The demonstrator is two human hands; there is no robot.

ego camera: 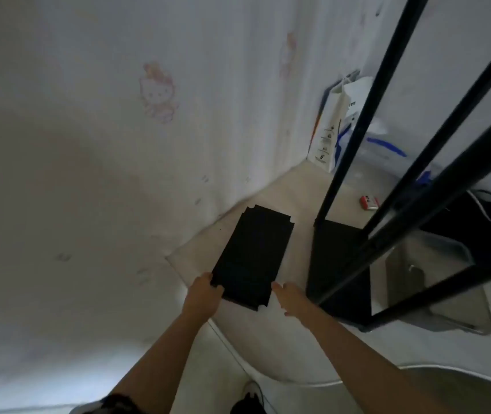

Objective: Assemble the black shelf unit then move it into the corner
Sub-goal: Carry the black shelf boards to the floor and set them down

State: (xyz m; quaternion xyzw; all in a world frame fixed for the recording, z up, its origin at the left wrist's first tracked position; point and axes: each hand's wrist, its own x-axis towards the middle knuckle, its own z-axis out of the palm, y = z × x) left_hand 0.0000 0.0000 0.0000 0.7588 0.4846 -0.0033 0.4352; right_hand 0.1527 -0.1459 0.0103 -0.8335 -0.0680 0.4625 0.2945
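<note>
A pale wall (pixel 89 144) with faint pink cartoon drawings fills everything to the left of and beyond the hands, meeting a light floor (pixel 283 339) and a second wall in a corner far ahead of the right hand. To the right of the right hand stands the black shelf frame (pixel 354 162), its posts rising up out of view and its bottom shelf (pixel 336 264) lying low just beside that hand. Beyond the frame, in the corner, leans a white paper bag (pixel 332 127) with clear plastic wrapping (pixel 387 150) next to it. Under the frame's right side, past the right hand, sits a clear plastic bin (pixel 435 282). Between the hands and reaching away from them towards the wall is a loose black shelf panel (pixel 253 255) with notched corners. The left hand (pixel 205 297) grips the panel's near left corner, fingers curled over the edge. The right hand (pixel 289 297) is open, fingers extended, just beside the panel's near right corner; whether it touches is unclear. A small red box (pixel 369 202) lies on the floor well beyond the right hand.
</note>
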